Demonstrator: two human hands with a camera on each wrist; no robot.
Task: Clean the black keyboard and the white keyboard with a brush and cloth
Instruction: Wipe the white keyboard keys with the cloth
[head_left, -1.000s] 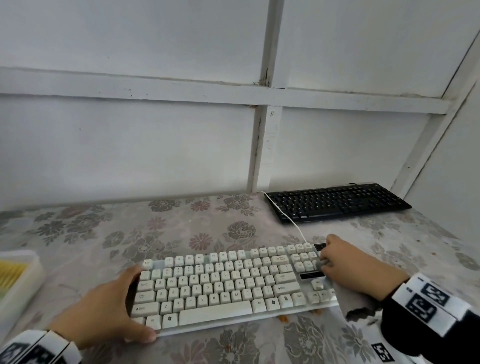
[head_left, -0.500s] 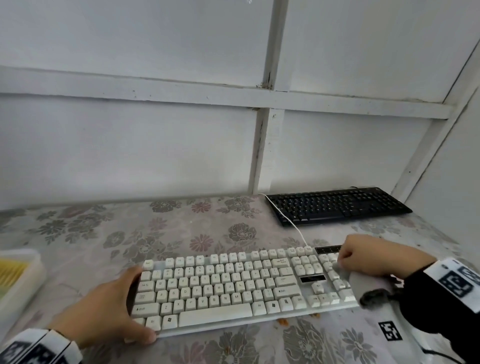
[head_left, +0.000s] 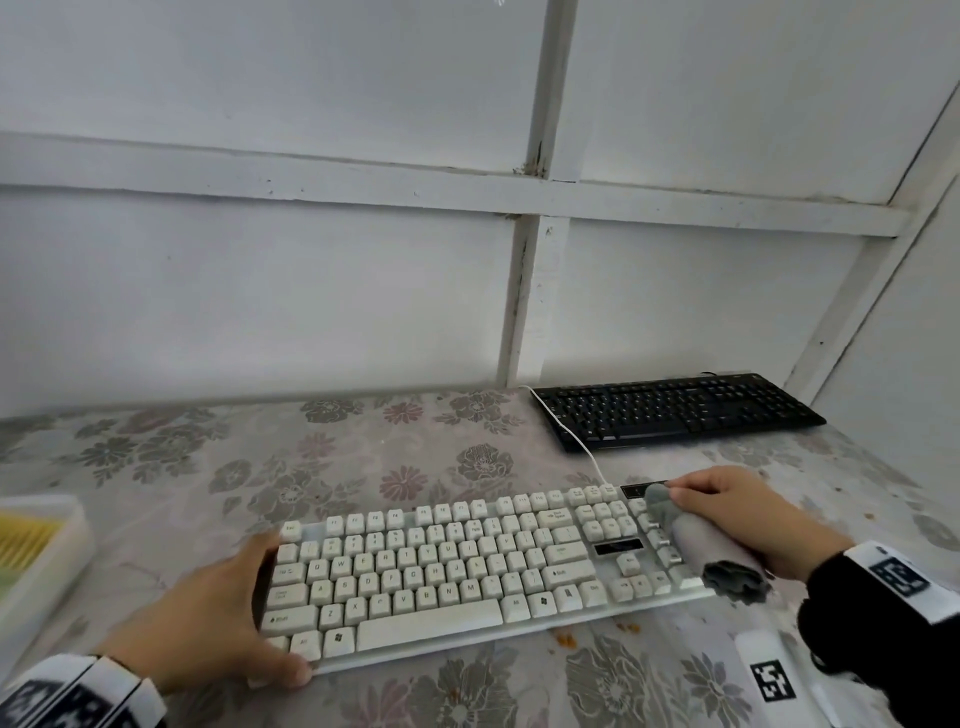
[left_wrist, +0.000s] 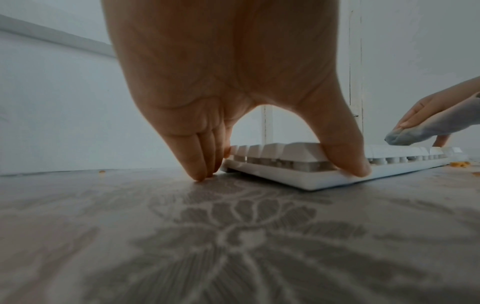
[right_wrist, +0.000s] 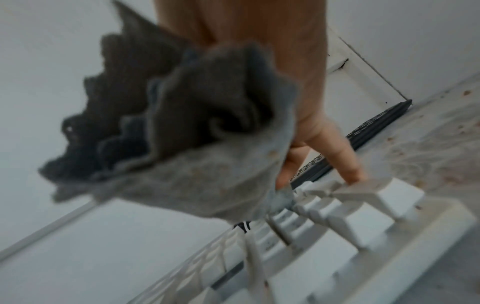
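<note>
The white keyboard (head_left: 441, 561) lies across the near part of the flowered table (head_left: 363, 457). My left hand (head_left: 244, 608) braces its left end: the thumb (left_wrist: 348, 160) presses on the front rim, and straight fingers (left_wrist: 202, 164) touch the table beside the left edge. My right hand (head_left: 675, 493) grips a bunched grey cloth (head_left: 696, 540) and presses it on the number pad near its top row; one finger (right_wrist: 345, 164) rests on a key. The black keyboard (head_left: 675, 410) sits at the back right against the wall, untouched. No brush is visible.
A translucent plastic box (head_left: 36, 551) with yellow contents stands at the left edge. The white cable (head_left: 582, 447) runs from the white keyboard past the black one. Orange crumbs (head_left: 566, 639) lie in front of the white keyboard. White walls close the back and right.
My right hand slid the cloth rightwards off the number pad's end, then came back onto its upper keys. The left hand has stayed on the left end.
</note>
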